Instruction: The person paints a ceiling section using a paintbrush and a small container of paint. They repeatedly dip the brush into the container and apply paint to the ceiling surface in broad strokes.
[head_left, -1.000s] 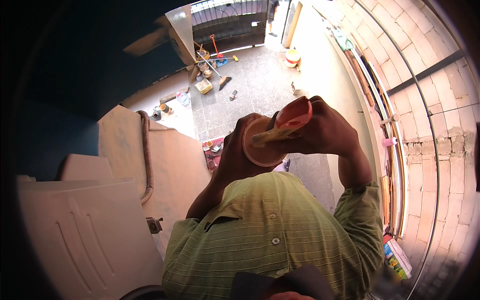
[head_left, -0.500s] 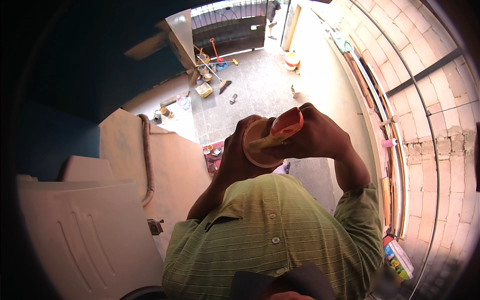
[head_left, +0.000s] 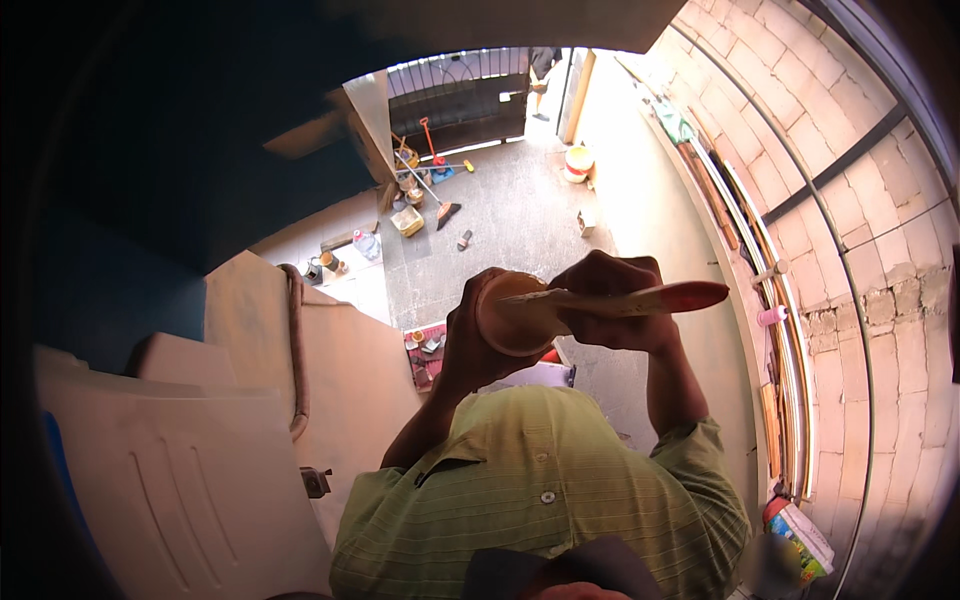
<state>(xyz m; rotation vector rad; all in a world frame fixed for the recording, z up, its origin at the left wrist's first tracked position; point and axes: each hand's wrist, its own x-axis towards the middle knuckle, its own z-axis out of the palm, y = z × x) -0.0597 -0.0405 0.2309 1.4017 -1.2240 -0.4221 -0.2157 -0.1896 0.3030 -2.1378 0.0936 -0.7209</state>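
Observation:
In front of my chest, my left hand [head_left: 464, 335] is wrapped round a round, open-topped tub [head_left: 512, 349], tilted so that its mouth shows. My right hand [head_left: 607, 274] grips a paintbrush [head_left: 685, 298] by its handle, with the fingers closed. The handle's red end points out to the right. Its wide, pale end lies across the tub's mouth, over the right part of the rim. What is inside the tub is too shadowed to make out.
A white panelled appliance [head_left: 190, 470] and a hose [head_left: 296, 350] are at left. Brooms [head_left: 447, 212] and tubs stand near the gate [head_left: 455, 115], where a person [head_left: 541, 75] is. A bucket [head_left: 578, 165] stands by the right wall, and long boards [head_left: 745, 225] line a block ledge.
The paintbrush has swung from pointing up toward me to lying almost level, red end to the right. Both hands sit slightly lower in the view.

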